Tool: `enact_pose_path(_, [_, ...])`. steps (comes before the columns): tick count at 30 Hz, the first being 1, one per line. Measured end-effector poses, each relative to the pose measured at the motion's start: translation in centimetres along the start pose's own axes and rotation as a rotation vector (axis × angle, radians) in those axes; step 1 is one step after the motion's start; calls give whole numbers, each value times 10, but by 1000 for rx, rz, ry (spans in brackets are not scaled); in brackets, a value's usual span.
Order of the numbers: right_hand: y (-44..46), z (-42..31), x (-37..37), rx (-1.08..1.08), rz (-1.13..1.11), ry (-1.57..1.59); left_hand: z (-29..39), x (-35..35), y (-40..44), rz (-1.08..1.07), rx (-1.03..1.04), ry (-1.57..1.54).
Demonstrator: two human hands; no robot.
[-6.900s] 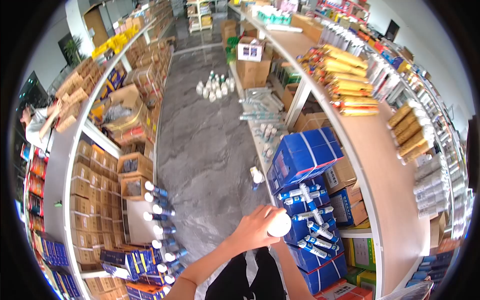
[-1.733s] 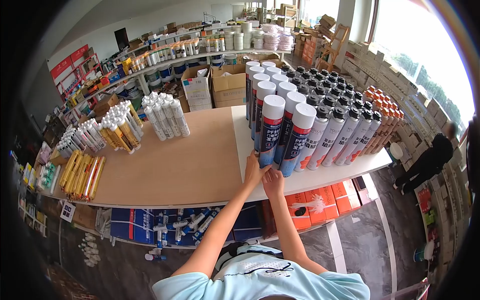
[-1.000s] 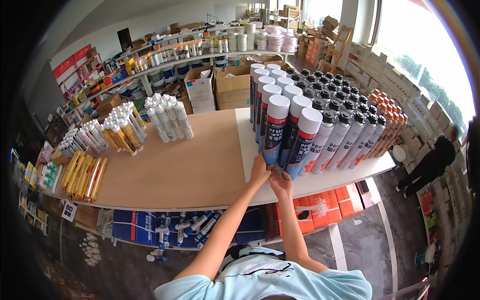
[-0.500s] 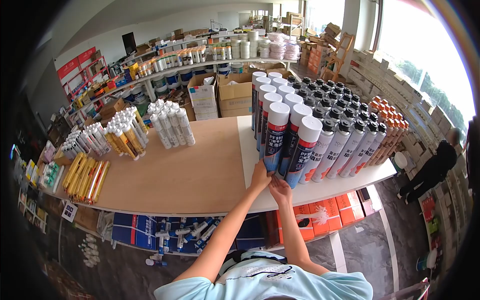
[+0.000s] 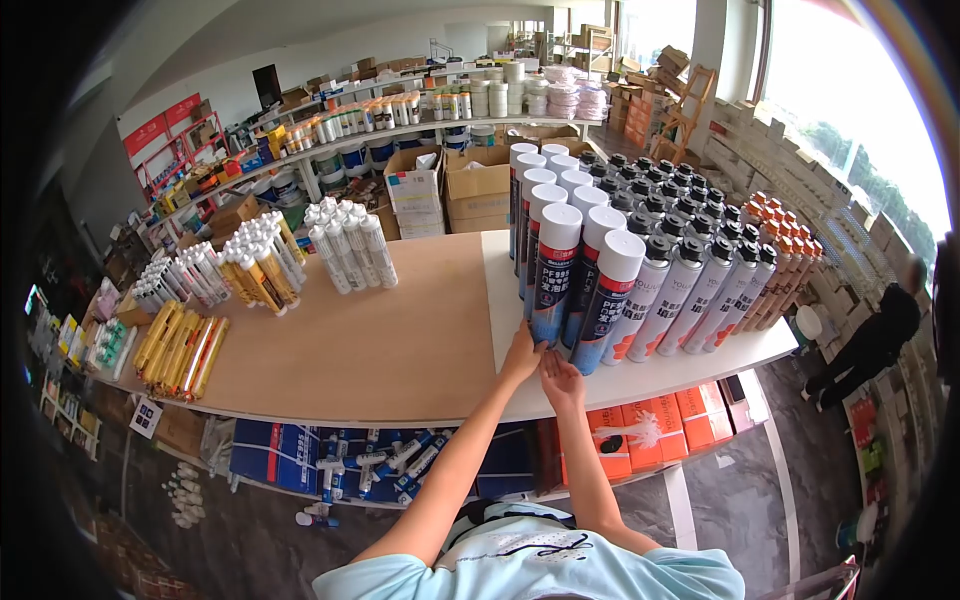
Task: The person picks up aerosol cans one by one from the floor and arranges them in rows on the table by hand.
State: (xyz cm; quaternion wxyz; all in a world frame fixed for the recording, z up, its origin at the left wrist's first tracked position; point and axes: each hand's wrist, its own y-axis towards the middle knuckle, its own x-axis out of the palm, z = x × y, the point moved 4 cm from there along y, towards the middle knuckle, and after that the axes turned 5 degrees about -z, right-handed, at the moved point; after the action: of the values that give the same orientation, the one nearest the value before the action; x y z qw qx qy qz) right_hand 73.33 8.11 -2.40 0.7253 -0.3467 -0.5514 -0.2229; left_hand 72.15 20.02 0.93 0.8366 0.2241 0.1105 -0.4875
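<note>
Two rows of dark blue cans with white caps stand upright on the white part of the tabletop (image 5: 640, 379). My left hand (image 5: 523, 353) is at the base of the front left can (image 5: 551, 290), its fingers partly hidden by the can. Close beside it, my right hand (image 5: 562, 381) is held palm up with fingers extended, at the foot of the front right can (image 5: 606, 310). Nothing shows in that palm. To the right of these cans are grey cans with black caps (image 5: 682, 300), then brown cans with orange tops (image 5: 795, 262).
White tubes (image 5: 352, 250), gold and white tubes (image 5: 258, 270) and yellow packs (image 5: 180, 350) lie or stand on the brown tabletop (image 5: 400, 340). Blue boxes (image 5: 262, 455) and orange boxes (image 5: 640, 435) sit beneath. A person in dark clothes (image 5: 872, 335) stands at the right.
The view has turned from the aisle to the tabletop since the oldest frame, where a hand held a white-capped item. Over the last second my right hand's fingers have spread from the front right can.
</note>
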Motion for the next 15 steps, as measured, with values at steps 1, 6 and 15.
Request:
enact_pose_path(1, [-11,3,6,-95,-24,-284,-2,-4,-4,2,6,-23])
enact_pose_path(6, [-30,23,27,-258,-209,-1301,-20,-34,-44,182,48,85])
enact_pose_path(15, [-106,77,29,-576,-671,-2414,45,-124,-185,168,-49,398])
